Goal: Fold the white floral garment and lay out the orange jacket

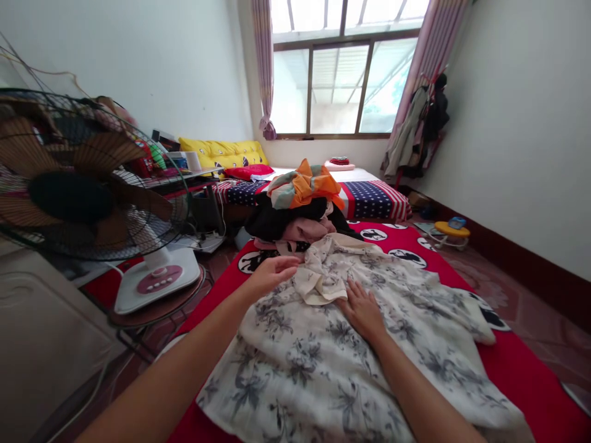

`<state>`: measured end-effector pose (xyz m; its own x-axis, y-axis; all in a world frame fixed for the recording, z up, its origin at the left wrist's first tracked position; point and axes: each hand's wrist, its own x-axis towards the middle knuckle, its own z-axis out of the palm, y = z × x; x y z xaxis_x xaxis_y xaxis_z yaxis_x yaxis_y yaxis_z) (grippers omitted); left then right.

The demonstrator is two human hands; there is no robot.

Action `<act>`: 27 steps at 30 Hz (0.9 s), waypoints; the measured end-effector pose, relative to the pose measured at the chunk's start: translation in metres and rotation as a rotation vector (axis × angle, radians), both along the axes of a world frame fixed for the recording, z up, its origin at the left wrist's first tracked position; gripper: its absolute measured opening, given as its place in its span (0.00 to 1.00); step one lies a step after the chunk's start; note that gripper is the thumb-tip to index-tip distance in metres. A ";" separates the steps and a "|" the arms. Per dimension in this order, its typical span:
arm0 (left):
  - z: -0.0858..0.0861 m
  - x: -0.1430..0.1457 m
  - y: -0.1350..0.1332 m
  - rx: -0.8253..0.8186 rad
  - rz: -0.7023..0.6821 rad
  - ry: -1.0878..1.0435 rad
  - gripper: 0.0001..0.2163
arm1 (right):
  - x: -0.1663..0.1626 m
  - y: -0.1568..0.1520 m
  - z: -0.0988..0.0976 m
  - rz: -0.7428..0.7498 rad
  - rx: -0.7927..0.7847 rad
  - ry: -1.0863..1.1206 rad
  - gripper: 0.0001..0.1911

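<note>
A person's left hand and right hand, both ungloved. The forearms are uncovered along their whole visible length, down to the picture's lower edge. The rest of the body is out of view.

Daylight comes through a wide window flanked by pink curtains into a white-walled room with a low bed in a stars-and-stripes cover, yellow pillows at its left, a fan at left, and clothes hanging by the right wall above reddish floor tiles.
</note>
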<state>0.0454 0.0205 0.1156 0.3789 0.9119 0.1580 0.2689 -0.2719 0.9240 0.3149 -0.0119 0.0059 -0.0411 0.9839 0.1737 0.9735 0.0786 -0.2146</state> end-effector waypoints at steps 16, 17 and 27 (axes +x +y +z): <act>-0.093 -0.105 -0.107 -0.044 0.535 0.435 0.19 | -0.051 0.033 0.044 0.062 0.138 0.042 0.15; -0.093 -0.104 -0.108 -0.024 0.527 0.473 0.17 | -0.056 0.036 0.047 0.066 0.109 0.000 0.13; -0.099 -0.099 -0.118 0.072 0.514 0.494 0.10 | -0.019 0.069 0.061 -0.137 -0.005 0.192 0.21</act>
